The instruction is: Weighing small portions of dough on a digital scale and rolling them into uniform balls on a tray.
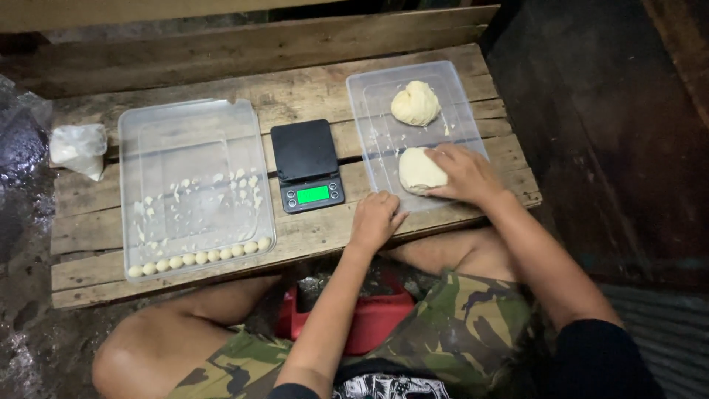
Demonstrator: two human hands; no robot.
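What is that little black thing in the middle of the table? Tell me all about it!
It is a small black kitchen scale, square and flat, with a dark smooth weighing top that has nothing on it. Its front strip has a glowing green screen and small buttons. It lies flat on the wooden table, between two clear plastic trays. Neither hand touches it.

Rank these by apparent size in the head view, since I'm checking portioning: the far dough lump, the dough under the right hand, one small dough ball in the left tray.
1. Far dough lump and dough under the right hand: look alike; the right hand partly covers the nearer one, so unranked.
2. Small dough ball: clearly smallest.
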